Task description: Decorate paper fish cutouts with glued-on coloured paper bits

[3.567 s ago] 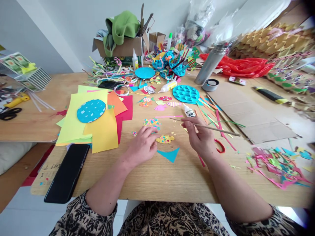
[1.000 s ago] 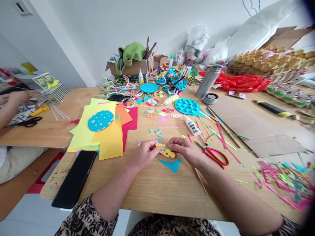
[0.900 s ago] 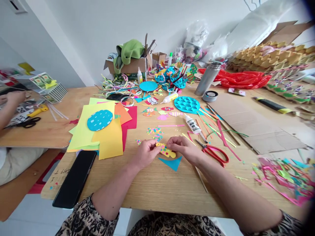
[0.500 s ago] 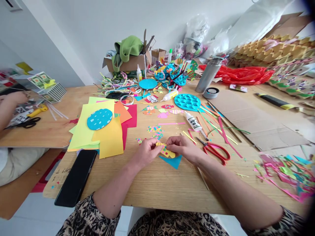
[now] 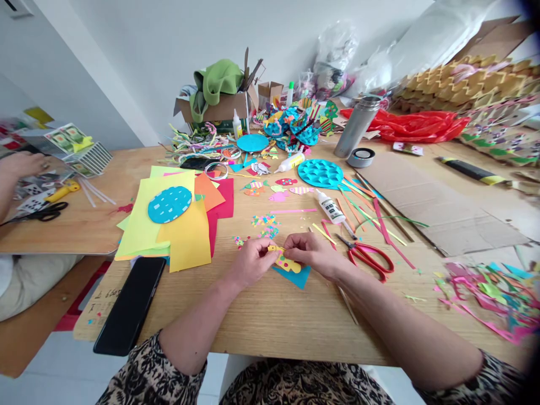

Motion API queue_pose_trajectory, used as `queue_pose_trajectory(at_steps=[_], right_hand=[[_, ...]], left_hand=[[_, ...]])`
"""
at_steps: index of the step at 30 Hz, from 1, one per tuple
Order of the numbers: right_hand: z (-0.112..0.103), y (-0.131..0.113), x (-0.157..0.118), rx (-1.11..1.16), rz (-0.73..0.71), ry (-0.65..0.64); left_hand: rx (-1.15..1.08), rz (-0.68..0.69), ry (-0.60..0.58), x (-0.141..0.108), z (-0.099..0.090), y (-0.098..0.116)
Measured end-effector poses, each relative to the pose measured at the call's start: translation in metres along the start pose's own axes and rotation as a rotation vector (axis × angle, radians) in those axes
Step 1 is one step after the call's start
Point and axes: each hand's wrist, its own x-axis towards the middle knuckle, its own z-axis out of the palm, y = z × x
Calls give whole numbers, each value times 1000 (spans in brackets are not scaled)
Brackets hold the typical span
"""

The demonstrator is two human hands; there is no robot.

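Over the table's near middle, my left hand (image 5: 253, 260) pinches the left end of a small yellow paper cutout (image 5: 291, 265), fish-like in outline and dotted with pink and other colours. My right hand (image 5: 310, 251) has its thumb and fingertips pressed together at the cutout's upper edge; whatever lies between them is too small to tell. Beneath both hands lies a blue paper piece (image 5: 297, 277). Tiny paper dots (image 5: 240, 242) and coloured bits (image 5: 265, 220) are scattered just beyond. Several paper fish (image 5: 287, 181) lie further back.
Red-handled scissors (image 5: 371, 256) and a glue bottle (image 5: 330, 207) lie to the right, near paper strips (image 5: 382, 225). Coloured sheets (image 5: 189, 242) and a phone (image 5: 130, 304) are left. A steel flask (image 5: 358, 126) stands behind. Another person's hand (image 5: 25, 164) is at far left.
My right fingertips have shifted slightly left and up along the yellow cutout, which now shows a little more tilted. My left hand keeps its pinch.
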Motion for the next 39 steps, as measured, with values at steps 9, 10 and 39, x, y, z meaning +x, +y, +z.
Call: queue_pose_trajectory(at_steps=[9,10,39], right_hand=[[0,-5,-2,30,31,-5],[0,-5,-3,37,38,-4],[-1,-1,0,-7,9,8]], left_hand=[[0,-7,5,0,0,0],[-2,-9,7,0,0,0],[3,-25,13,0,0,-1]])
